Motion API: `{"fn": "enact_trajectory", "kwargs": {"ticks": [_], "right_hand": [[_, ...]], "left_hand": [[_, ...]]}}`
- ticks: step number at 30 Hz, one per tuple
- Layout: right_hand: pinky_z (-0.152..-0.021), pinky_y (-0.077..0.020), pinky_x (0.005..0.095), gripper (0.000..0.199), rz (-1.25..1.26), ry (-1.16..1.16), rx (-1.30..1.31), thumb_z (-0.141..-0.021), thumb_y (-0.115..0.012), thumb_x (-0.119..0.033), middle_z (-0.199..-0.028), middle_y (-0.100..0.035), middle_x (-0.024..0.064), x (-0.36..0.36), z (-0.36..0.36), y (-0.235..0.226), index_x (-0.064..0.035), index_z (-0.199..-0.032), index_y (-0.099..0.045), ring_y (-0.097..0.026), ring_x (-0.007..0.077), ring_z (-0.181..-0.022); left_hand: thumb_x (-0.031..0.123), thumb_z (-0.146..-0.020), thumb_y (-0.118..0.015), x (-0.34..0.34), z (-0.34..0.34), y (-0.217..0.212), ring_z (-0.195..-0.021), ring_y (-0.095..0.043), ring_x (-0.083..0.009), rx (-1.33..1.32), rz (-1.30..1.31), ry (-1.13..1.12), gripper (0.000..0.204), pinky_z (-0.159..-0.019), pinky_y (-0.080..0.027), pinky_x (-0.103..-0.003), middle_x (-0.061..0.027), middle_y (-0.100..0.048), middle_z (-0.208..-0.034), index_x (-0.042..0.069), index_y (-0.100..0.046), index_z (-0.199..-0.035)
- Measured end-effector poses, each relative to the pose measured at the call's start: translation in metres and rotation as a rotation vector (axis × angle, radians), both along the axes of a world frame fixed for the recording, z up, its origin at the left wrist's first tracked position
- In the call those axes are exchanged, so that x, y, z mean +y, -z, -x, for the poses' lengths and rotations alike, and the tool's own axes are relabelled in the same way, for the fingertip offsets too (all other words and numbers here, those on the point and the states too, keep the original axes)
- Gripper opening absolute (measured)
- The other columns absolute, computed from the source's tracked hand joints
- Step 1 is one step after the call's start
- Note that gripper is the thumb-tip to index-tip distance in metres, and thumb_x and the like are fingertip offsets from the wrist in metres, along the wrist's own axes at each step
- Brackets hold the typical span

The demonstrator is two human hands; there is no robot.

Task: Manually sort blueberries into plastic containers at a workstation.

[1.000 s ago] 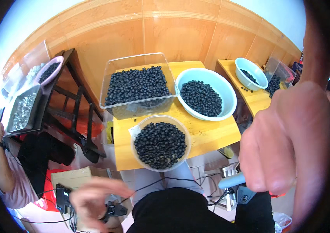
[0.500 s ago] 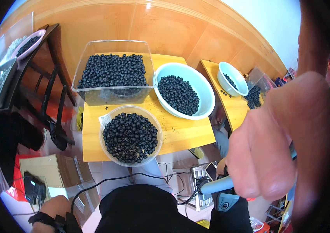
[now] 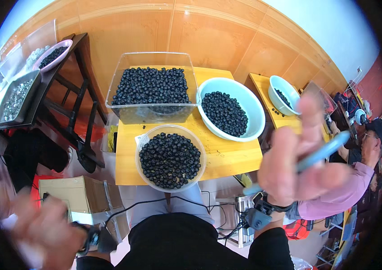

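Your right hand (image 3: 299, 166) is raised off the desk's (image 3: 227, 155) right edge, grip clamped on a light blue pen-like tool (image 3: 319, 153) that slants up to the right. It was already holding the tool a second ago; now the hand sits farther from the lens and more of the shaft shows. Your left hand (image 3: 42, 229) is low at the left, below the desk's near-left corner, blurred in motion. Half a second ago only the wrist showed there. You cannot tell whether its grip is apart or together.

The view has tipped up a little since then; the containers keep their places. Round clear bowl of dark berries (image 3: 170, 157) at the near edge, just in front of you. Clear rectangular tub (image 3: 152, 87) of berries at the far-left corner. Pale blue basin (image 3: 231, 110) at the far right, partly filled.

Neither hand touches a container, so berry handling looks paused.

A second person sits at the right.
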State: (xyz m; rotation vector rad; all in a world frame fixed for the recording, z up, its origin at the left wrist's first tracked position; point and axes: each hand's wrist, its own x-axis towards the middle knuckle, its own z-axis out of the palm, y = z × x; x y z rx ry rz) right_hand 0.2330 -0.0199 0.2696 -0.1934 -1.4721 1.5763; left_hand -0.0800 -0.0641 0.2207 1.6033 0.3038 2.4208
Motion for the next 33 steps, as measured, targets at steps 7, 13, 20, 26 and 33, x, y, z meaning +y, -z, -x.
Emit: {"fn": "enact_trajectory", "kwargs": {"ticks": [7,13,20,26,33], "right_hand": [[-0.052,-0.0424,0.0243,0.032,0.311,0.934,-0.462,-0.085,-0.059,-0.018,-0.064,-0.054,0.0023,0.002,-0.020,0.201,0.0026,-0.108,-0.058,-0.050,0.0082,-0.056],[-0.064,-0.0479,0.0325,0.031,0.130,1.260,-0.977,-0.081,-0.062,-0.018,-0.076,-0.064,0.0149,-0.010,0.005,0.260,-0.0049,-0.109,-0.060,-0.061,0.0238,-0.065],[-0.072,-0.0490,0.0379,0.030,0.039,1.199,-1.071,-0.080,-0.063,-0.016,-0.092,-0.064,0.0200,-0.006,0.011,0.277,-0.0067,-0.108,-0.061,-0.062,0.0362,-0.085],[-0.074,-0.0487,0.0378,0.027,0.154,1.217,-1.049,-0.080,-0.062,-0.013,-0.092,-0.064,0.0196,-0.005,0.015,0.286,-0.0065,-0.106,-0.062,-0.062,0.0362,-0.087],[-0.072,-0.0469,0.0415,0.031,0.042,1.310,-1.005,-0.081,-0.061,-0.014,-0.093,-0.062,0.0210,-0.011,0.015,0.264,-0.0067,-0.111,-0.059,-0.060,0.0379,-0.084]], "left_hand": [[0.001,-0.077,-0.062,0.097,-0.075,0.164,-0.080,-0.062,-0.0188,0.824,1.094,0.249,0.021,-0.069,-0.049,-0.028,-0.0116,-0.063,-0.091,0.001,-0.064,-0.098],[0.009,-0.074,-0.067,0.129,-0.132,0.221,-0.075,-0.059,-0.0323,0.995,0.940,0.041,0.022,-0.063,-0.048,-0.038,-0.0168,-0.057,-0.085,0.001,-0.060,-0.093],[0.008,-0.071,-0.067,0.130,-0.143,0.228,-0.075,-0.057,-0.0357,1.189,0.848,-0.153,0.020,-0.063,-0.046,-0.043,-0.0146,-0.054,-0.081,0.003,-0.057,-0.087],[0.004,-0.070,-0.066,0.116,-0.120,0.222,-0.072,-0.058,-0.0327,1.219,0.842,-0.007,0.015,-0.062,-0.047,-0.040,-0.0131,-0.056,-0.077,0.002,-0.058,-0.082],[0.006,-0.077,-0.067,0.112,-0.101,0.216,-0.068,-0.061,-0.0110,0.499,1.358,0.583,0.014,-0.061,-0.050,-0.022,-0.0049,-0.063,-0.080,0.001,-0.060,-0.087]]}}
